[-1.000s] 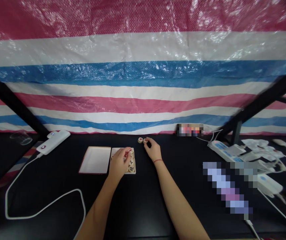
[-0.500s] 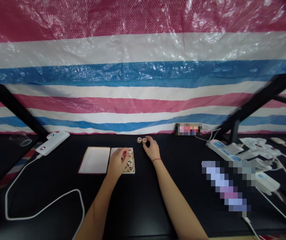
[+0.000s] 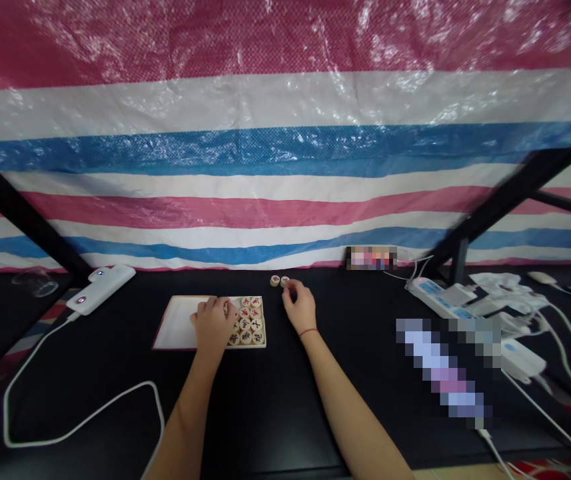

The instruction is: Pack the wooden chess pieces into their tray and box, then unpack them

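Observation:
My left hand (image 3: 212, 321) is closed around a Chinese chess piece (image 3: 226, 307), only part of which shows between the fingers. It is over the left side of a shallow white box (image 3: 264, 327) and the edge of the open lid (image 3: 178, 323). Round wooden pieces with red and black characters fill the visible part of the box in rows; my hand hides the rest. Beyond the box, two pieces stand side by side on the black table, a left piece (image 3: 275, 281) and a right piece (image 3: 284, 282). My right hand (image 3: 300, 308) has its thumb and forefinger apart, fingertip at the right piece's edge.
A white power bank (image 3: 102, 290) with a cable looping over the table (image 3: 265, 413) is on the left, near a clear cup (image 3: 40, 283). At the right are a power strip (image 3: 440, 299) with chargers and tangled cables. Black slanted frame bars and a striped sheet (image 3: 245, 213) close off the back.
My left hand has moved left from over the middle of the box towards the lid, uncovering more pieces. My right hand has drawn slightly back from the right piece on the table.

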`<state>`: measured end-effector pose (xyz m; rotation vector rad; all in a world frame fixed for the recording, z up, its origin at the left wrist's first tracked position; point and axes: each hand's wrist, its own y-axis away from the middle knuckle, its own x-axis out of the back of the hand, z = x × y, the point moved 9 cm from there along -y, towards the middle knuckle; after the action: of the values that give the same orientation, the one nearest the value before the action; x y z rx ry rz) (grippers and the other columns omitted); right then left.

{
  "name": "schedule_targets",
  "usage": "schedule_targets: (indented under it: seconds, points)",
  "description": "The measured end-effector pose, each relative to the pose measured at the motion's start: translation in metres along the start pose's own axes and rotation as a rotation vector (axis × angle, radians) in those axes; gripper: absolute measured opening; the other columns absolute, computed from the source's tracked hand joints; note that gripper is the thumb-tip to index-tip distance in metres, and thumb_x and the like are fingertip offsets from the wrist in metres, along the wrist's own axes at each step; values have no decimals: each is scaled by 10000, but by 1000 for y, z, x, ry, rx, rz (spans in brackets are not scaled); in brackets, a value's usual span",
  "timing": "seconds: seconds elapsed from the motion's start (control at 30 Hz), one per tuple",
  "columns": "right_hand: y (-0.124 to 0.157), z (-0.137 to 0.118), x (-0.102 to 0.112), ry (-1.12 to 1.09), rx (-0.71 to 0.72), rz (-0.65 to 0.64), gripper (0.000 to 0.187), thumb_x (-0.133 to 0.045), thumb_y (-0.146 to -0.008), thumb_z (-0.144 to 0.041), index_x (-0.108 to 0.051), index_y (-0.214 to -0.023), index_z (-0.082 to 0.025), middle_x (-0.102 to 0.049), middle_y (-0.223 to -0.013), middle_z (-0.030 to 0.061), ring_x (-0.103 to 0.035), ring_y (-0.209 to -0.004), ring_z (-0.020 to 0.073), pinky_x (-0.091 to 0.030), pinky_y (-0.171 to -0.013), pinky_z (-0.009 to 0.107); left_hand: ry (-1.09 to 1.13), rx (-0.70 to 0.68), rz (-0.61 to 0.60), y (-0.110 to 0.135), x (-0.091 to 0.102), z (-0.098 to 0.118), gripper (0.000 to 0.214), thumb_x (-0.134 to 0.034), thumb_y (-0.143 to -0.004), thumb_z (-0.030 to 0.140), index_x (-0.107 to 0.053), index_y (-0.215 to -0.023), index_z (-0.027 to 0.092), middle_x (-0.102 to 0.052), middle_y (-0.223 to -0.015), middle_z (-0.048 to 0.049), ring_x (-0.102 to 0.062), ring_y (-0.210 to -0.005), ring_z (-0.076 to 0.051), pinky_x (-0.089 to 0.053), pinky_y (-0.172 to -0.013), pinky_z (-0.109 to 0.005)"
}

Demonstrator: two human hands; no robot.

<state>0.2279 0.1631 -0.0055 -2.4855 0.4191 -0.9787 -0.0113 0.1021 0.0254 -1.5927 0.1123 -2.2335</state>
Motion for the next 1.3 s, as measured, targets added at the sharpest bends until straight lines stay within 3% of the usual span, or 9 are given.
schedule_targets:
  seconds: [0.13,0.3,0.8,0.9,1.0,1.1,1.2,1.3]
  points:
    - [25,-33,-17,-111,1,-177,224,-476,-896,-341,-639,-967,-204,-687,-757,35,-618,-715,188,-487,-730,303,-77,-12,-52,1,-3,7,290,-488,-908,331,-739,-935,188,-674,-986,-134,-548,-971,-317,-395,-812,-461]
    - [38,-57,-28,-141,27,-229,187,-501,-897,-335,-649,-912,-221,-710,-802,33,-619,-757,200,-489,-733,305,-94,-127,-62,4,-15,26,344,-469,-923,389,-739,-909,176,-655,-963,-151,-506,-1014,-339,-361,-843,-502]
    - [37,-47,-29,-184,-10,-252,210,-481,-899,-337,-656,-885,-222,-698,-780,31,-622,-733,190,-496,-719,301,129,-40,-117,3,-23,20,189,-534,-884,339,-660,-907,199,-718,-911,-105,-572,-1037,-310,-319,-908,-505]
    - [35,-51,-21,-188,12,-207,203,-491,-876,-302,-656,-949,-208,-701,-834,49,-627,-777,203,-507,-758,331,159,-44,-65,4,-17,20,167,-570,-863,324,-663,-937,206,-724,-927,-97,-588,-1017,-316,-324,-915,-519]
    - [36,-72,-11,-183,176,-167,295,-560,-829,-290,-638,-1099,-200,-694,-1033,86,-619,-963,239,-496,-877,389,282,-101,45,5,-4,25,227,-577,-869,321,-640,-1064,221,-728,-963,-85,-623,-975,-278,-357,-934,-487]
    - [40,-90,-6,-224,296,-178,333,-576,-845,-288,-623,-1166,-217,-681,-1113,86,-621,-1020,231,-492,-917,395,486,-185,39,8,0,35,245,-532,-901,349,-618,-1092,222,-732,-933,-59,-666,-869,-211,-437,-899,-399]
    - [40,-92,-5,-267,278,-167,282,-536,-893,-299,-634,-1147,-223,-696,-1084,81,-646,-981,213,-510,-895,371,654,-167,-13,10,-4,36,249,-514,-909,393,-614,-1054,218,-734,-943,-54,-689,-859,-194,-511,-819,-335]
    - [34,-79,-3,-263,228,-136,278,-528,-899,-316,-627,-1139,-216,-696,-1089,87,-652,-977,210,-514,-884,351,774,-61,-15,10,-10,25,252,-530,-900,404,-599,-1063,224,-727,-1016,-55,-693,-932,-191,-542,-815,-310]
